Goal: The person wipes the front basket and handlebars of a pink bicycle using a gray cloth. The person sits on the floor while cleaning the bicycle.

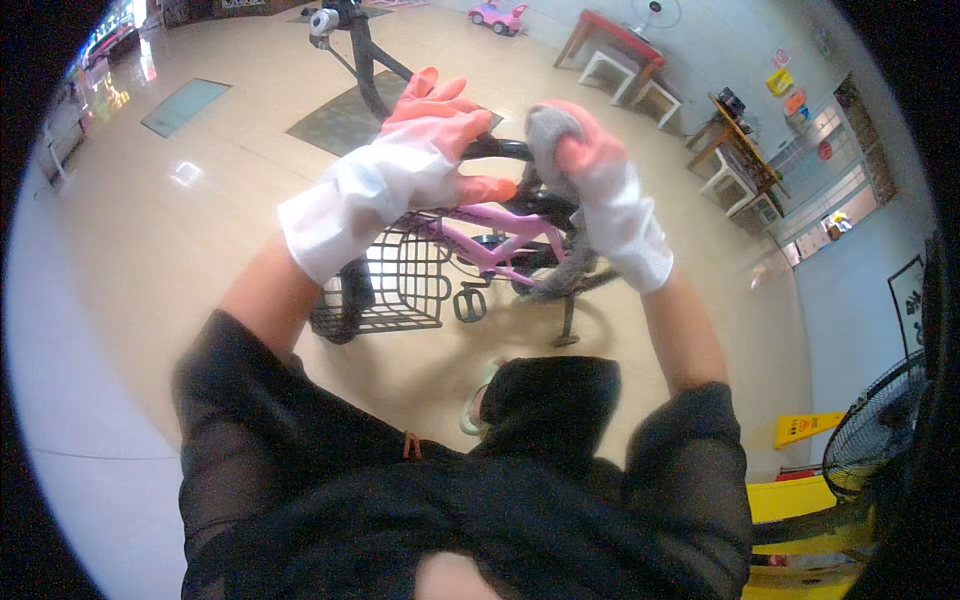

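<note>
A pink children's bicycle [480, 250] with a black wire basket [405, 281] stands before me on its kickstand. My left hand [431, 139], in a white and orange-pink rubber glove, rests over the black seat or bar part [499, 148], its fingers spread. It seems to touch that part, with no loose object seen in it. My right hand [589, 146], gloved alike, is closed on a grey cloth [551, 135] against the right end of the same part. A lower end of the cloth hangs beside the frame. The black handlebar [364, 67] with a silver bell [324, 22] rises beyond my left hand.
A pink toy car [498, 18], a red-topped table [622, 37] and white stools [611, 73] stand at the back. A wooden table [742, 139] is along the right wall. A black fan [877, 427] and a yellow warning sign [806, 429] are at the lower right.
</note>
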The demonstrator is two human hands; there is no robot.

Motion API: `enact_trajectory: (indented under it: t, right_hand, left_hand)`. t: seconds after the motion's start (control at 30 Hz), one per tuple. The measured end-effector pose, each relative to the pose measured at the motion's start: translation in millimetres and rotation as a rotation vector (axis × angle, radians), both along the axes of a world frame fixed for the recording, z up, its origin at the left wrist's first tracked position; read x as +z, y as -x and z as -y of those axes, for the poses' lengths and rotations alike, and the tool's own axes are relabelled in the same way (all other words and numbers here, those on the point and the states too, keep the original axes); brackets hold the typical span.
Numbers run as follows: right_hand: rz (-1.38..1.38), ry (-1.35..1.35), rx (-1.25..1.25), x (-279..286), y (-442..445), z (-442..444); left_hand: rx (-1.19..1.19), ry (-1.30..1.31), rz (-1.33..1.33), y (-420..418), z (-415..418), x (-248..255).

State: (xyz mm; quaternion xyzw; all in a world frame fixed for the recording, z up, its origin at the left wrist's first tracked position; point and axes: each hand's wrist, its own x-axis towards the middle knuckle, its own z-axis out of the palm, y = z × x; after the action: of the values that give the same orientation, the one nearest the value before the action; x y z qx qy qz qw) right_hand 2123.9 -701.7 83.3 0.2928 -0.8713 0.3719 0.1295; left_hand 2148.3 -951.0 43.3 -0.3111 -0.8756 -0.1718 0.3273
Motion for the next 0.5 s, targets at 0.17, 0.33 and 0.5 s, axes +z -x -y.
enact_trajectory:
  t: [0.17,0.33,0.5]
  right_hand:
    - [-0.149,0.167,0.095,-27,-7,-38]
    - [0.089,0.622,0.108,-17,3,-80]
    - [-0.072,0.751,0.253,19,7,-95]
  left_hand:
    - [0.008,-0.015,-0.088,7,-2,-5]
    - [-0.059,-0.061,-0.165,9,1,-13]
    - [-0.030,-0.070,-0.179,10,-1,-14]
